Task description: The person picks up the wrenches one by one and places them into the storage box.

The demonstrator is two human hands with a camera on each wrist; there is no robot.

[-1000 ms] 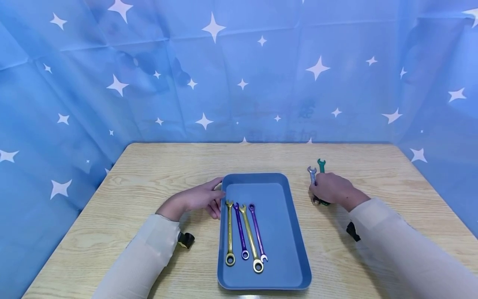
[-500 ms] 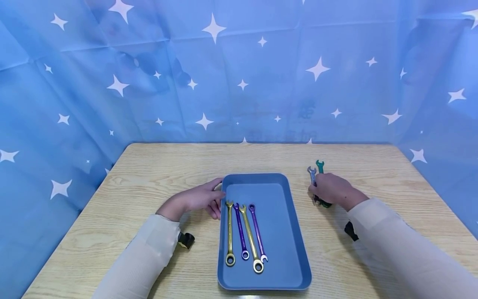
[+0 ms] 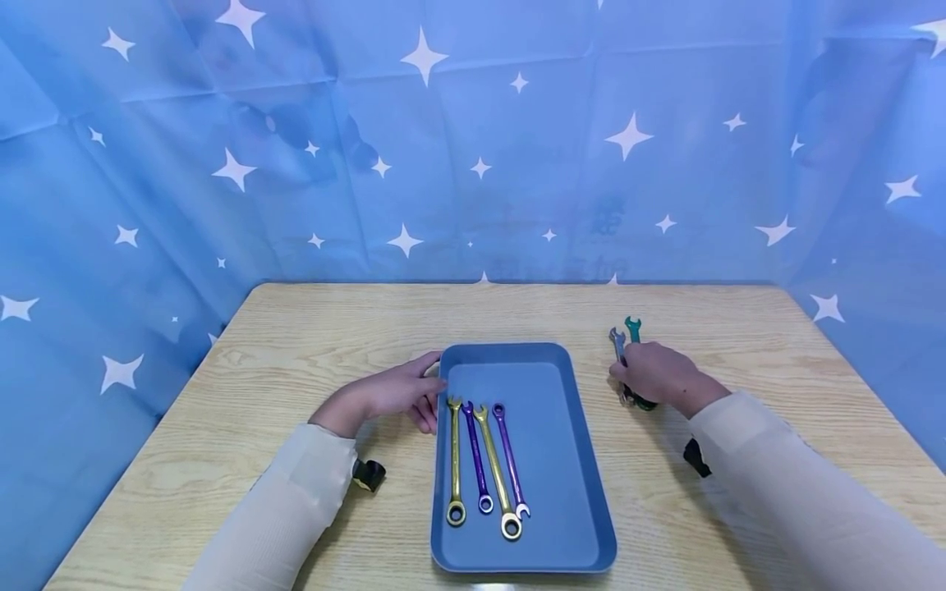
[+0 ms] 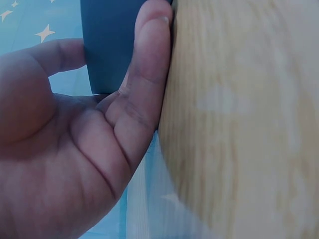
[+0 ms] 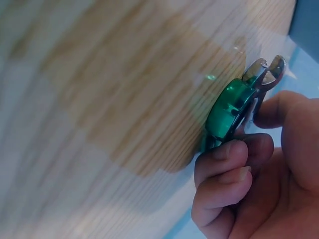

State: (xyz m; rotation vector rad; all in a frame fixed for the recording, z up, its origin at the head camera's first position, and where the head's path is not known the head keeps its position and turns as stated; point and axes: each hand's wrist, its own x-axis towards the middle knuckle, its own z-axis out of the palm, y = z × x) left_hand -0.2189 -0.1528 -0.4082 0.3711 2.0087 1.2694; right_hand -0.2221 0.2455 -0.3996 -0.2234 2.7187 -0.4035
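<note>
My left hand (image 3: 392,394) holds the left wall of the blue tray (image 3: 576,460), thumb over the rim and fingers along the outside. Part of that grip shows in the left wrist view, where the fingers lie against the tray wall (image 4: 107,50). To the right of the tray, my right hand (image 3: 658,373) grips a silver wrench (image 3: 617,341) and a green wrench (image 3: 633,328) low at the tabletop, side by side. The green ring end (image 5: 229,109) and a silver jaw end (image 5: 271,74) stick out near the thumb and fingers; the wrenches' middles are hidden by the hand.
Inside the tray lie two gold wrenches, the left one (image 3: 455,460) and the right one (image 3: 493,468), and two purple wrenches, the left one (image 3: 476,451) and the right one (image 3: 510,460). A wooden table (image 3: 332,320) meets a blue starry curtain (image 3: 473,123) behind.
The green wrench has shifted slightly left, closer to the silver wrench, with a small movement of the right hand. The left hand, tray and wrenches in it stay put.
</note>
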